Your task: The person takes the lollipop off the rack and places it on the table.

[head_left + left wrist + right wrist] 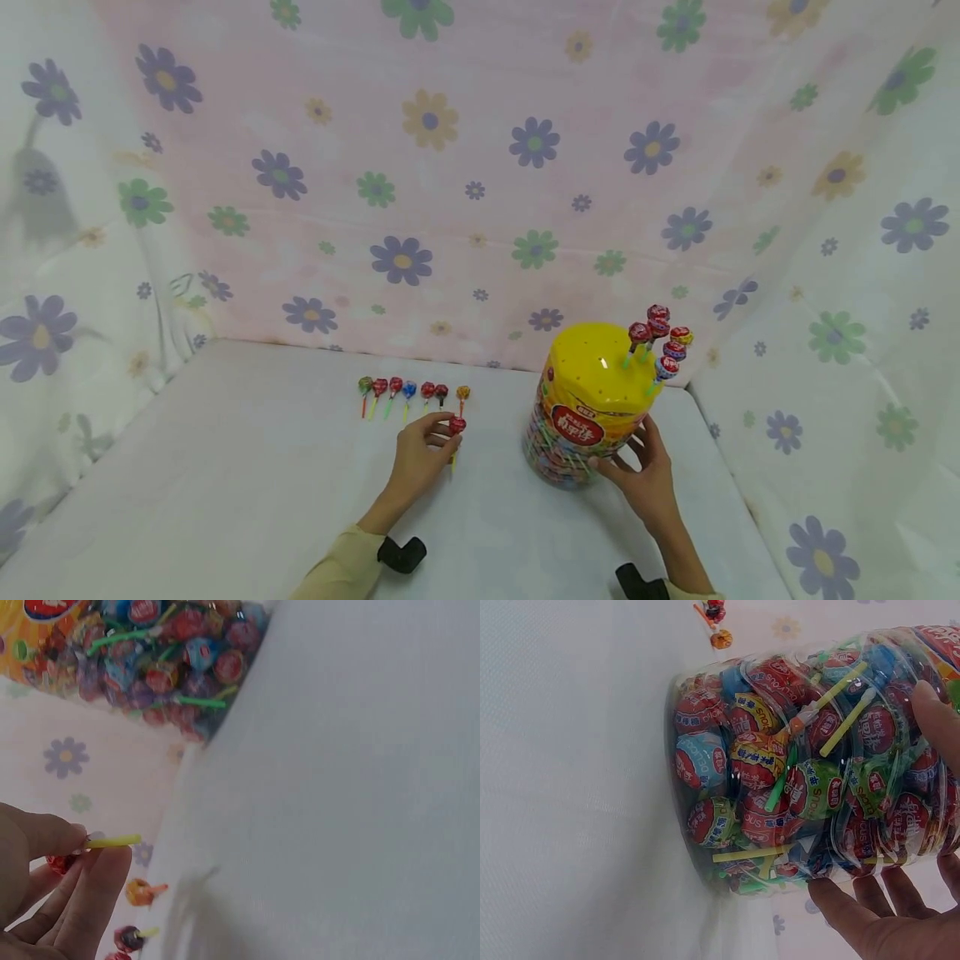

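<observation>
- The left hand [420,454] lies out on the white table [225,467], pinching a red lollipop [457,426] between thumb and fingertips; the wrapped head pokes out past the fingers and its yellow stick runs back toward the person
- In the left wrist view that same yellow stick [112,841] is nipped between the thumb and the fingers [94,889] — the red head sits just behind them, partly hidden
- Just beyond the left hand there is a row of lollipops [408,392] lying flat on the table, side by side, heads pointing to the back wall, sticks toward the person; mostly red, one blue, one orange at the right end
- The right hand [645,475] is wrapped against the near side of the lollipop jar [577,433], fingers curled round its clear wall, thumb on the front
- The jar stands upright on the table, right of the left hand and well apart from it — a clear tub crammed with wrapped lollipops, a red label on the front
- Its yellow lid [600,367] is dotted with small holes; a cluster of lollipops [662,337] stands upright, stuck in at the far right edge
- From the right wrist the fingertips [855,911] press on the clear plastic
- Flowered cloth [480,167] hangs behind and to both sides
</observation>
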`<state>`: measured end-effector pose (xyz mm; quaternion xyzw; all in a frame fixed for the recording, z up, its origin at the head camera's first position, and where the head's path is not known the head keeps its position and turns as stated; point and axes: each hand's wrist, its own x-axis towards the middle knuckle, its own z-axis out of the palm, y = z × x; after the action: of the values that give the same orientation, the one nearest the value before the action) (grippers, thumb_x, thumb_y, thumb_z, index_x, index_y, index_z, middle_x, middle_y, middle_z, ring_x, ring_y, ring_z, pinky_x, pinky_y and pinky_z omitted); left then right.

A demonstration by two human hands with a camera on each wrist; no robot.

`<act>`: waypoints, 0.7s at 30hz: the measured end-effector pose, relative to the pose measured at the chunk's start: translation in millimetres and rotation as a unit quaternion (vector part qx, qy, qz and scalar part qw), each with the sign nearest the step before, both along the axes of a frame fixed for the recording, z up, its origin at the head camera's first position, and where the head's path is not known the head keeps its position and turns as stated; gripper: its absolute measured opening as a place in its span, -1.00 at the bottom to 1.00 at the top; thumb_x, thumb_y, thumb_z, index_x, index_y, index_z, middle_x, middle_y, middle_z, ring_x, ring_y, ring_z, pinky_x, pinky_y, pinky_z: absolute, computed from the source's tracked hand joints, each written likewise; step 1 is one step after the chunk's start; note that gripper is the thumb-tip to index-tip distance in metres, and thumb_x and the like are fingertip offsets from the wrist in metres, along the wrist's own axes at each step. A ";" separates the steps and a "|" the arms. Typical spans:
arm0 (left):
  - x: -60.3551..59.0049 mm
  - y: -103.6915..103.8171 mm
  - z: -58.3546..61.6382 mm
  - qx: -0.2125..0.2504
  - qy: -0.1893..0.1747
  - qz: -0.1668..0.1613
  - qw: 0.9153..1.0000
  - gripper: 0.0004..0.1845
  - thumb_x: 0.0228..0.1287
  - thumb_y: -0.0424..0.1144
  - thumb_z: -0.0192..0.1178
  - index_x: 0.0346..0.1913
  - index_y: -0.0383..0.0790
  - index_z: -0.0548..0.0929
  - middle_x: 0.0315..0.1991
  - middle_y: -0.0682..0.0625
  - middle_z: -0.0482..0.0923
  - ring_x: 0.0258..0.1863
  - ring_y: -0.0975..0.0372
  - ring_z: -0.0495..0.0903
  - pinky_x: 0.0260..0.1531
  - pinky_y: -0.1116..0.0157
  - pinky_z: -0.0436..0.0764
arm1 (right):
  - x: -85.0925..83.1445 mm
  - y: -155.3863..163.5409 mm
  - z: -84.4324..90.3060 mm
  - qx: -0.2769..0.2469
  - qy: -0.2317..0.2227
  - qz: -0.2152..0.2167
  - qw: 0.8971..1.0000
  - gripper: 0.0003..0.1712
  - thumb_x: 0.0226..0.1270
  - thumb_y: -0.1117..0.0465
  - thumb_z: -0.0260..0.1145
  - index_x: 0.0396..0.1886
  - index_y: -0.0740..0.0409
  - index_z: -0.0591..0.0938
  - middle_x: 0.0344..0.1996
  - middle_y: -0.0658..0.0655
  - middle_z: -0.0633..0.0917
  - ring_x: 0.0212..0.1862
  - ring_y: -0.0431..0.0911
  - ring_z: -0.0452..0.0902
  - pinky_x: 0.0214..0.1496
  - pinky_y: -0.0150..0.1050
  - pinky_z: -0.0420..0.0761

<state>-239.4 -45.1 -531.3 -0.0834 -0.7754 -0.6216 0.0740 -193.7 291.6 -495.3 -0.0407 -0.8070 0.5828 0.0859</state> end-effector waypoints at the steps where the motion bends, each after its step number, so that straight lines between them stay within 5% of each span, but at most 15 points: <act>1: -2.4 -1.4 -1.2 -0.008 -0.003 0.005 1.000 -0.65 0.23 -0.48 0.38 0.09 -0.39 0.68 -0.34 -0.14 0.74 -0.42 0.10 0.76 -0.51 0.43 0.68 | 0.0 0.1 -0.1 0.000 0.000 0.000 1.000 0.23 0.18 0.27 0.57 0.67 -0.12 -0.03 0.48 0.24 0.28 0.48 0.26 0.25 0.33 0.16 0.48; 21: -46.3 -0.2 -14.3 -0.120 -0.026 0.054 0.991 -0.67 0.16 -0.45 0.41 0.00 -0.47 0.70 -0.42 -0.11 0.68 -0.47 0.23 0.61 -0.44 0.36 0.60 | -0.3 0.6 0.1 0.001 -0.008 -0.002 1.000 0.25 0.19 0.24 0.57 0.67 -0.15 -0.05 0.48 0.24 0.28 0.49 0.26 0.23 0.35 0.17 0.46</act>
<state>-285.7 -45.3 -545.6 -0.0338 -0.8496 -0.5208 0.0763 -194.0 292.1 -495.2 -0.0469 -0.8080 0.5817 0.0812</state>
